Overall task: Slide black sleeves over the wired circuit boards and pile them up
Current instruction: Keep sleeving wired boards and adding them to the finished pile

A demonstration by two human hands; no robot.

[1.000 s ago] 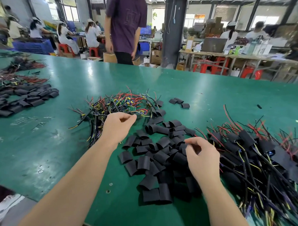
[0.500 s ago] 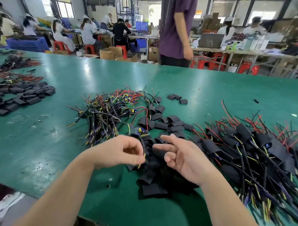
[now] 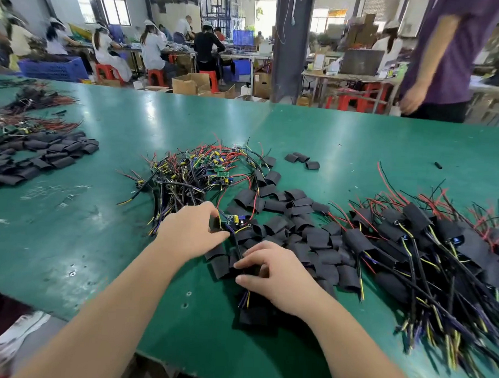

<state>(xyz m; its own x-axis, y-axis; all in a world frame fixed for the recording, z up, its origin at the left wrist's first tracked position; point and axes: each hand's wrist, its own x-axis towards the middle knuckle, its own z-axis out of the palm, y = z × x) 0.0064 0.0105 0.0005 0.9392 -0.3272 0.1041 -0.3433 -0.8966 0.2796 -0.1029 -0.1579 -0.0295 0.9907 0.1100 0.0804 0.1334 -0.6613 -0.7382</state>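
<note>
Head view shows the left hand (image 3: 189, 232) low over the tabletop (image 3: 359, 142), its fingers (image 3: 207, 210) pinching one wired circuit board (image 3: 233, 219) at the near side of the unsleeved tangle (image 3: 197, 172). The right hand (image 3: 281, 278) is clenched round that board's lead (image 3: 236, 243), with yellow and purple tails showing below the thumb. Whether a sleeve is also in that grasp cannot be told.

The step looks like freeing this board for sleeving. It probably goes best if the lead is drawn straight out of the tangle so no neighbouring wires come along. The tails can then be bunched and fed first through one of the loose black sleeves (image 3: 287, 216), which is pulled on until the board is covered. Pinching a flattened sleeve open beforehand should stop the board's corners from catching.

The sleeved pile (image 3: 428, 253) lies to the right, just beside the loose sleeves, so the carry is short. The near tabletop edge runs close under both forearms, and sleeves beneath the right hand could be nudged off it. Bare green surface lies left of the left hand and beyond the piles. Another sleeve heap (image 3: 35, 156) sits well apart at far left.
</note>
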